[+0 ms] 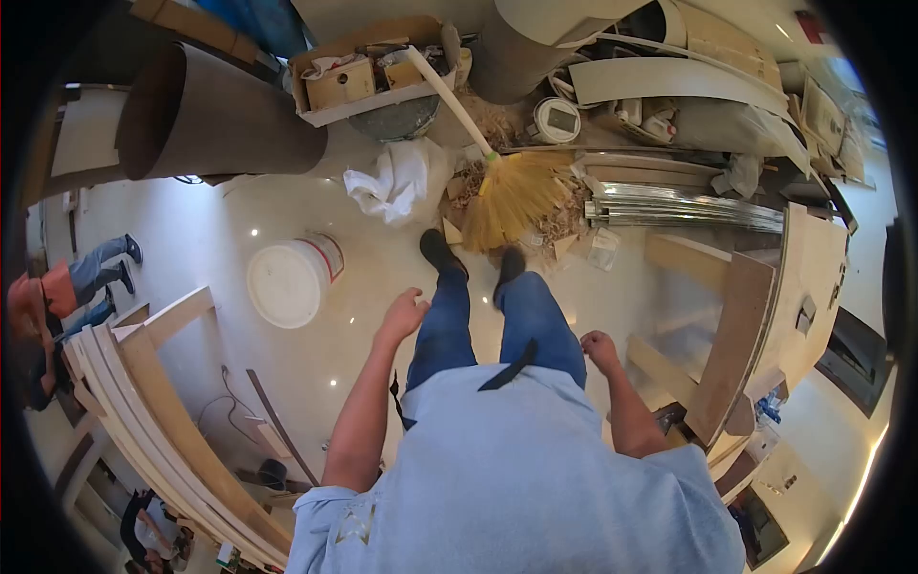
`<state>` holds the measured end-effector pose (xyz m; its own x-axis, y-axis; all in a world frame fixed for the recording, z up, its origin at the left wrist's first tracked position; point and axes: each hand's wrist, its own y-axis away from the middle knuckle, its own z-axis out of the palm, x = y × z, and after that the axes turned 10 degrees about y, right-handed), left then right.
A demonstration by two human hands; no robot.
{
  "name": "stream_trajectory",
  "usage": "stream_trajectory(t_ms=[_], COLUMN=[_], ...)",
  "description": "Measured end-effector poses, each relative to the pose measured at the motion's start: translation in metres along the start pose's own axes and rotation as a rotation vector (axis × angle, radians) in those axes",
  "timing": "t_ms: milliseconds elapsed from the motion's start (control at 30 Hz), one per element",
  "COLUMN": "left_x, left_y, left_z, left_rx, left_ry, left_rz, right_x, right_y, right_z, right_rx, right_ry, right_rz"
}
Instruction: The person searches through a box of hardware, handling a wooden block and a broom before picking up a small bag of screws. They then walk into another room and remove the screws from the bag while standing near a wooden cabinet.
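My left hand [406, 314] hangs beside my left thigh, its fingers loosely apart with nothing in them. At my right thigh, my right hand [601, 352] is curled closed, and no object shows in it. In front of my shoes leans a straw broom [512, 196], its pale handle against a box and its yellow bristles fanned over wood shavings [564, 225]. Neither hand touches it. Beside the broom lies a crumpled white sack [394, 182]. A white bucket [287, 284] rests on the floor left of my feet, nearest my left hand.
Metal profiles [684, 208] lie beyond the shavings. A cardboard box [368, 81] of odds and ends stands at the back, beside a large brown rolled sheet [225, 115]. Wooden frames [158, 411] and a wooden bench [755, 325] flank me. A person [62, 292] is at far left.
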<state>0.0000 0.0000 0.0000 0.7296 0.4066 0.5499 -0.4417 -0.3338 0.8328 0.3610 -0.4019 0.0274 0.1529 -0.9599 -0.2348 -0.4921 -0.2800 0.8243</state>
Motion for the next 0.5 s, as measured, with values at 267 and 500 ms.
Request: stream_trajectory(t_ms=[267, 500], left_x=[-0.032, -0.024], left_y=[-0.080, -0.103], left_z=[0.053, 0.072], left_rx=[0.126, 0.281], left_ry=[-0.430, -0.286], left_rz=[-0.044, -0.235], right_x=[-0.180, -0.339], right_y=[-0.227, -0.485], right_z=[-0.053, -0.014], right_rx=[0.126, 0.135], right_ry=[0.104, -0.135], right_rz=[-0.399, -0.577])
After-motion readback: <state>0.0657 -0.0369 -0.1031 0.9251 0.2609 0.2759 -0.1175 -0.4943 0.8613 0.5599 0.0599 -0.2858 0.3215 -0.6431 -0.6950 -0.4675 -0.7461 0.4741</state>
